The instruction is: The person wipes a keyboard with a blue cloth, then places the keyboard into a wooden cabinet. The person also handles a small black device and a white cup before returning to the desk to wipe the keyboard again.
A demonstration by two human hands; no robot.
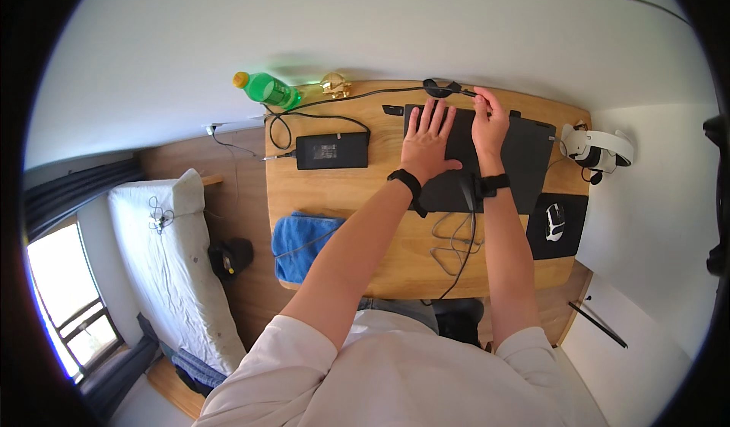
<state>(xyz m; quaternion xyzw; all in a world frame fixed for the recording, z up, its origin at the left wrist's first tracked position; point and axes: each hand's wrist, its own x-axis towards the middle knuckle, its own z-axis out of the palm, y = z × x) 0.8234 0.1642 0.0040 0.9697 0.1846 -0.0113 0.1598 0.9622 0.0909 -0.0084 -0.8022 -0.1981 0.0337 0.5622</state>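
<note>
A closed black laptop (525, 153) lies on the wooden table in front of me. My left hand (428, 147) rests flat on its lid with the fingers spread. At the laptop's far edge, my right hand (490, 123) pinches the end of a black power cable (380, 92). Whether the plug touches the laptop is hidden by my fingers. The cable runs left along the back of the table and loops toward a black power adapter (332, 151). Black bands circle both wrists, and a thin cord hangs from the right one.
A green bottle (268, 90) and a gold figurine (334, 85) are at the back left. A blue cloth (303, 241) lies front left. To the right are a white mouse (555, 222) on a black mouse pad (572, 241) and a white headset (597, 147). A grey cable (449, 237) lies near me.
</note>
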